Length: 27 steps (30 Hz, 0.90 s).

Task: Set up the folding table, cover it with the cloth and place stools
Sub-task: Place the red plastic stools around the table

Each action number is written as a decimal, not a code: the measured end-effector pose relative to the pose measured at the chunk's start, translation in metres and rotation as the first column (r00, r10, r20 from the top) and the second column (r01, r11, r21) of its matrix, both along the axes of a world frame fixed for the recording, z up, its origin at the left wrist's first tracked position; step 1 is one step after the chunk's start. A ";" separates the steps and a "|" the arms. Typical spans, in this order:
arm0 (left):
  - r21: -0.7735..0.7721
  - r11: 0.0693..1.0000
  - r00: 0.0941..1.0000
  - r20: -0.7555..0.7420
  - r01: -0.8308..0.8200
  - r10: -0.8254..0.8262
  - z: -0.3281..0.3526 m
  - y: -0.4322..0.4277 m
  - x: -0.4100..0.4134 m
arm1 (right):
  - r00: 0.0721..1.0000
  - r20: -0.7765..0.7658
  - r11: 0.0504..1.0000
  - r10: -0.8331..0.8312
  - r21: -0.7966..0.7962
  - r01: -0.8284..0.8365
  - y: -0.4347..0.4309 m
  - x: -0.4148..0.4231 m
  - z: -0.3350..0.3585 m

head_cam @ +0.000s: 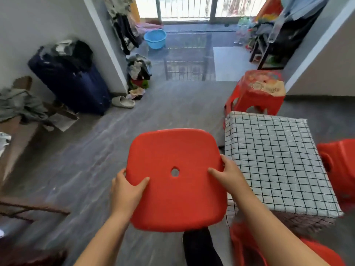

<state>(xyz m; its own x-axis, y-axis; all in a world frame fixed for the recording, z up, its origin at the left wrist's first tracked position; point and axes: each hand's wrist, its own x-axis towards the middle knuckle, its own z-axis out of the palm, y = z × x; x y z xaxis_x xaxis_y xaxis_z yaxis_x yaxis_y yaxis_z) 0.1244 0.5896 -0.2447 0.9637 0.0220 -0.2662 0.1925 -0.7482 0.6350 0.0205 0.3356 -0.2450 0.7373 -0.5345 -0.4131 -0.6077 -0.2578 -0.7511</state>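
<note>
I hold a red plastic stool [175,181] in front of me, seat up, with a small round hole in its middle. My left hand [127,191] grips the seat's left edge, thumb on top. My right hand [228,174] grips the right edge the same way. To the right stands the small table [276,160], covered by a white cloth with a black grid. A red stool with a patterned top [257,93] stands beyond the table, another red stool [340,169] at its right side, and a third red stool [247,244] is partly hidden under my right arm.
A dark blue suitcase [71,79] leans on the left wall beside a bench with clothes [21,106]. A slipper [123,101] and a clothes pile [139,73] lie by the wall corner. A blue basin [155,38] sits far back. Grey floor [92,160] lies left of the stool.
</note>
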 end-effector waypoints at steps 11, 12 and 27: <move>-0.043 0.997 0.965 -0.253 0.062 -0.071 -0.124 -0.122 0.179 | 0.990 -0.124 0.991 -0.066 0.109 0.080 -0.111 0.152 -0.132; -0.068 0.996 0.954 -0.291 0.052 -0.070 -0.136 -0.128 0.192 | 0.987 -0.144 0.991 -0.064 0.109 0.080 -0.116 0.163 -0.146; -0.135 0.985 0.848 -0.504 0.111 -0.165 -0.325 -0.167 0.306 | 0.948 -0.283 0.974 -0.147 0.127 0.189 -0.151 0.258 -0.334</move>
